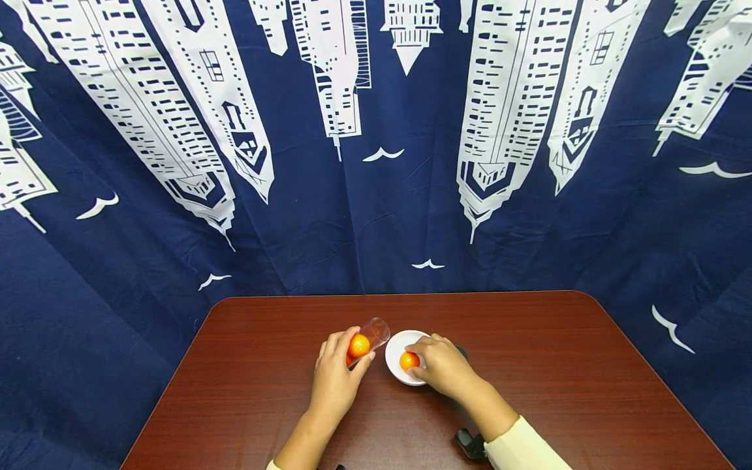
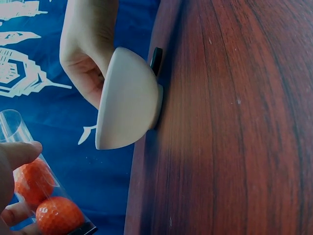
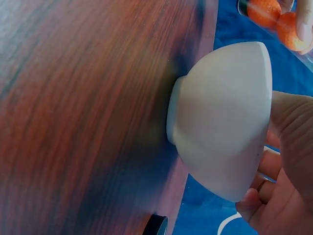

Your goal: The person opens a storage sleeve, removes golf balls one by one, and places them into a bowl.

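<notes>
Left of the bowl [image 1: 395, 352], the left hand [image 1: 337, 377] grips a clear tube [image 1: 377, 331] mouth-up, likely retaining its orange balls [image 1: 360, 345], while the right hand [image 1: 444, 367] pinches a third ball [image 1: 409, 361] inside the bowl.

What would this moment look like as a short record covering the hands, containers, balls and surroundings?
Left hand: left hand grips a clear tube, tilted
Tube contents: two orange balls
Right hand: right hand pinches another orange ball at the bowl; whether it is lifted is unclear
Bowl: white bowl, upright on the table
Table: brown wood-grain table
Beside bowl: dark object, partly hidden, identity unclear
Backdrop: blue cloth with white building and bird prints
</notes>
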`<state>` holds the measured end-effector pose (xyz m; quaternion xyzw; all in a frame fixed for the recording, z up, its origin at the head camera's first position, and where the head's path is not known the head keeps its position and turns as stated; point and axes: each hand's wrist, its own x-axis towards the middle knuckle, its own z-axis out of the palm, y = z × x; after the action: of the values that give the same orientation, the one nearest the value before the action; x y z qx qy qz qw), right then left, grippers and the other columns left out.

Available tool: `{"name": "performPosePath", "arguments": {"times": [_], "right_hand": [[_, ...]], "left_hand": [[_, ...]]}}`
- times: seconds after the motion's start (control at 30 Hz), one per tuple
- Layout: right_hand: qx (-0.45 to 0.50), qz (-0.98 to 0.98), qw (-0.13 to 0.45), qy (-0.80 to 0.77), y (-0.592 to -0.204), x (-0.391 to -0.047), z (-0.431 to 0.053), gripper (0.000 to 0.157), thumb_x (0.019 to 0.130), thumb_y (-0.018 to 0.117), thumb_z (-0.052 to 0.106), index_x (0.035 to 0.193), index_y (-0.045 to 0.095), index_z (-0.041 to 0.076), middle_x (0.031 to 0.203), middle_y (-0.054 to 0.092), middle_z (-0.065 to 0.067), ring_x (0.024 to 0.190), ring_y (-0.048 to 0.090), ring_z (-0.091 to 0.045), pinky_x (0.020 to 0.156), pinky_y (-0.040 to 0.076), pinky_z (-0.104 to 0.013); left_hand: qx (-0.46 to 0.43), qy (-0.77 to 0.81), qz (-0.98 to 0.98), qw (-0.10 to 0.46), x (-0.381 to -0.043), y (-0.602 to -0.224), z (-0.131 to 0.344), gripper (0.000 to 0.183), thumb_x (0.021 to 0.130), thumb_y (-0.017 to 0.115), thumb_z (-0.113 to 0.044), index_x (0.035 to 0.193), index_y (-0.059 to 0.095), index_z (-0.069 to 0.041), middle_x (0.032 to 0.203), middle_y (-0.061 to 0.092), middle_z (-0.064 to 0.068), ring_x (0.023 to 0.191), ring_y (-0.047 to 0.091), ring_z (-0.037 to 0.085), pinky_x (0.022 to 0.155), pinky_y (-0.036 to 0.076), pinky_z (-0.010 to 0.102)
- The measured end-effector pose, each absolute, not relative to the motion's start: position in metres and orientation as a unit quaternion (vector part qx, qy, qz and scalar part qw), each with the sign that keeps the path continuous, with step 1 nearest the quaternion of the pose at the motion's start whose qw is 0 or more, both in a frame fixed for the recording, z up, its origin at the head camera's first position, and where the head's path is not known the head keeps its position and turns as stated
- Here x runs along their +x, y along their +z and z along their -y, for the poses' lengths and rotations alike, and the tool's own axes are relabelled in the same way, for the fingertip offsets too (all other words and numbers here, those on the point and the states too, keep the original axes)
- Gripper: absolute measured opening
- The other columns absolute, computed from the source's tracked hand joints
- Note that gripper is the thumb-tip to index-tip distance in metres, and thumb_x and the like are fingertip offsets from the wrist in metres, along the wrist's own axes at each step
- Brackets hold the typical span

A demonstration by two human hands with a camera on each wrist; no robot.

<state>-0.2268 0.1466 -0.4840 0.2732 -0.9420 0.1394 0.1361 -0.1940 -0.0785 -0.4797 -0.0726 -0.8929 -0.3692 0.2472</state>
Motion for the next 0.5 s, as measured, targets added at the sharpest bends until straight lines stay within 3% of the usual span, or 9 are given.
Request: {"name": "performPosePath", "arguments": {"times": [0.37, 0.5], "right_hand": [[0.262, 0.946, 0.129, 0.142, -0.4823, -0.2246, -0.1448, 0.04, 0.076, 0.087, 0.023, 0.112, 0.076, 0.009, 0.106, 0.076, -0.005, 0.094, 0.065, -0.023, 0.088, 0.052, -0.044], [0.247, 0.948, 0.116, 0.164, -0.4797, -0.2227, -0.1448, 0.045, 0.078, 0.087, 0.024, 0.118, 0.074, 0.01, 0.113, 0.074, -0.008, 0.104, 0.066, -0.028, 0.096, 0.052, -0.048]], "left_hand": [[-0.07, -0.367, 0.893, 0.251, -0.1938, -0.479, 0.078, 0.055, 0.082, 0.084, -0.033, 0.131, 0.064, -0.019, 0.12, 0.065, 0.003, 0.109, 0.061, 0.024, 0.087, 0.049, 0.044], [-0.069, -0.368, 0.893, 0.25, -0.1942, -0.4785, 0.0781, 0.055, 0.082, 0.085, -0.033, 0.131, 0.064, -0.02, 0.12, 0.065, 0.003, 0.109, 0.061, 0.024, 0.089, 0.049, 0.045]]}}
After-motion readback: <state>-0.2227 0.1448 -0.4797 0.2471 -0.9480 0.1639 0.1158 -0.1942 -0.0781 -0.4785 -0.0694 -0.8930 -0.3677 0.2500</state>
